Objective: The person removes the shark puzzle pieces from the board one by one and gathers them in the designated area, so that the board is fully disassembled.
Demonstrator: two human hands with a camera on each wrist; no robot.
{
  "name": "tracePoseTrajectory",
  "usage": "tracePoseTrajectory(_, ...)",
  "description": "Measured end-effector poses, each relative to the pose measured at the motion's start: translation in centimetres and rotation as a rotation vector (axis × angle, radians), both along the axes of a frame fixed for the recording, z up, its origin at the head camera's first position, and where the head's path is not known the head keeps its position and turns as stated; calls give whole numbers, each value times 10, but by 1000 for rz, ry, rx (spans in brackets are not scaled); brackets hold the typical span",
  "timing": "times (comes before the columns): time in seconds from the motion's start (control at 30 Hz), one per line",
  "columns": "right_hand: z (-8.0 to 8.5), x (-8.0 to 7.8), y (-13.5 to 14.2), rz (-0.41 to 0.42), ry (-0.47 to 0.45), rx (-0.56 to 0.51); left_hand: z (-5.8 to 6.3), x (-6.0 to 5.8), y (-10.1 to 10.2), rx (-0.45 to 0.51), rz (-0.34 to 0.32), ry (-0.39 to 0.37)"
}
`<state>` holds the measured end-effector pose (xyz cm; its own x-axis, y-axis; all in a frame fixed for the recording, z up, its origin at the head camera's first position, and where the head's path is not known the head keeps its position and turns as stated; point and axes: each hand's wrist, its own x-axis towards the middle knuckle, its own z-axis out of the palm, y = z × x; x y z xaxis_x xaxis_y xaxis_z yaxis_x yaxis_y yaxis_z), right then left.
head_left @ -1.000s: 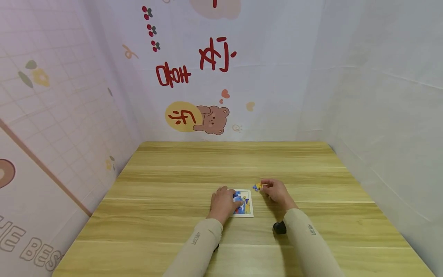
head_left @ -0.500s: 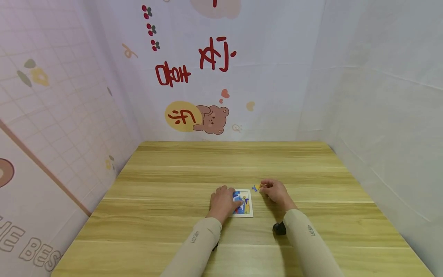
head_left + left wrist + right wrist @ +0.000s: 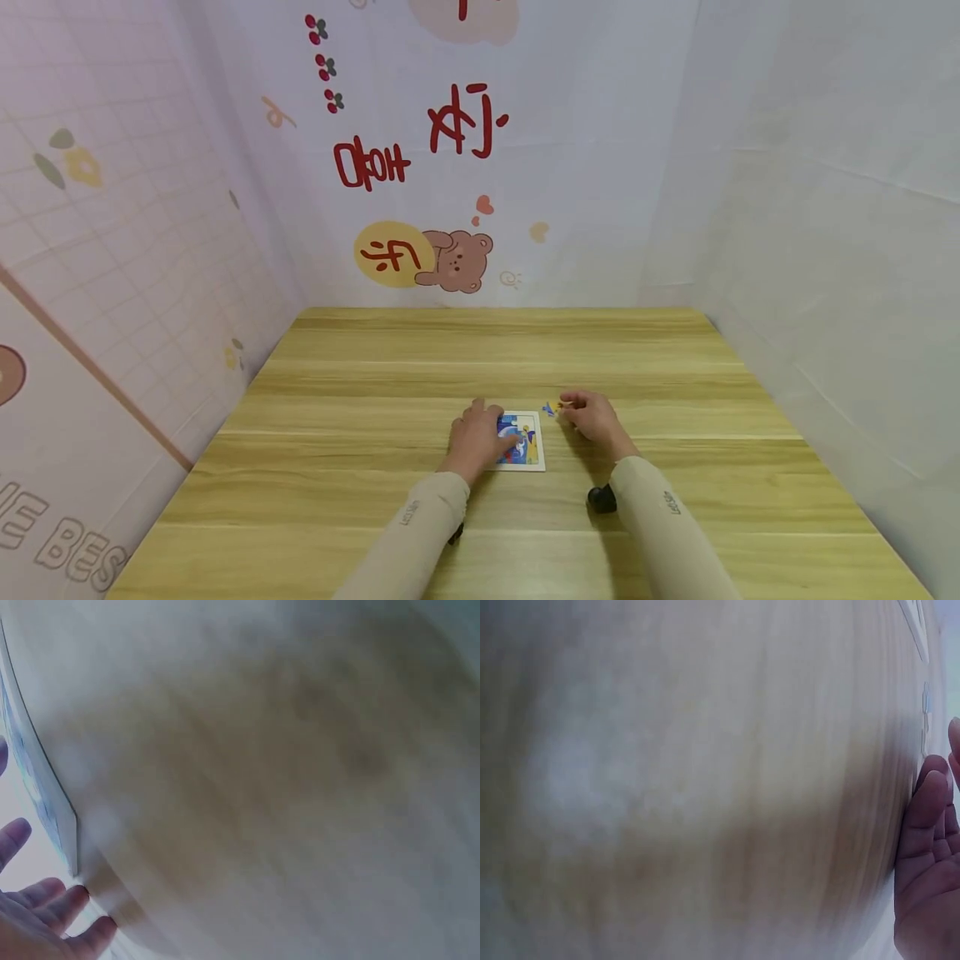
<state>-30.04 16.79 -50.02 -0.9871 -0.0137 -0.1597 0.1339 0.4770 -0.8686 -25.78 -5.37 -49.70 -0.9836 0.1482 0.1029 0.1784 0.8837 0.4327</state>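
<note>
A small jigsaw puzzle [image 3: 517, 450] with a white border and a blue and yellow picture lies flat on the wooden table. My left hand [image 3: 474, 437] rests over its left side, fingers spread and thumb lying across the picture. Just beyond the puzzle's upper right corner are blue and yellow puzzle pieces [image 3: 550, 409]. The thumb and index finger of my right hand [image 3: 592, 415] pinch at the yellow part there, mostly covering it. The left wrist view catches the board's edge [image 3: 56, 795] beside relaxed fingertips. In the right wrist view, curled fingers sit close to the tabletop.
The light wood table [image 3: 360, 483] reaches back to a white cloth wall [image 3: 600, 208] printed with a bear and red characters. More cloth hangs along both sides. A black wrist device [image 3: 602, 499] shows under the right forearm.
The yellow and blue pieces by my right fingertips have turned and shifted slightly, with less yellow showing. My left hand stays on the puzzle. The head view has shifted a little.
</note>
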Motion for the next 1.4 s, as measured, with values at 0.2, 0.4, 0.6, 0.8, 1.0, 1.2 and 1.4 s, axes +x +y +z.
tracePoseTrajectory(0.2,2,2,-4,14,23,31,-3,2,-13,85,-20,2)
tracePoseTrajectory(0.4,5,5,-19,35,61,-21,-5,1,-17,88,-12,-18)
tracePoseTrajectory(0.6,5,13,-41,42,7,-128,-5,0,-20,89,-7,-23)
tracePoseTrajectory(0.8,2,15,-56,66,20,-131,-3,1,-19,65,-17,5)
tracePoseTrajectory(1.0,0,18,-58,46,28,-103,-3,2,-16,44,-19,30)
tracePoseTrajectory(1.2,-1,18,-61,40,50,-36,-4,3,-14,43,-15,27)
tracePoseTrajectory(1.4,-1,18,-63,39,35,-3,-4,3,-13,38,-8,20)
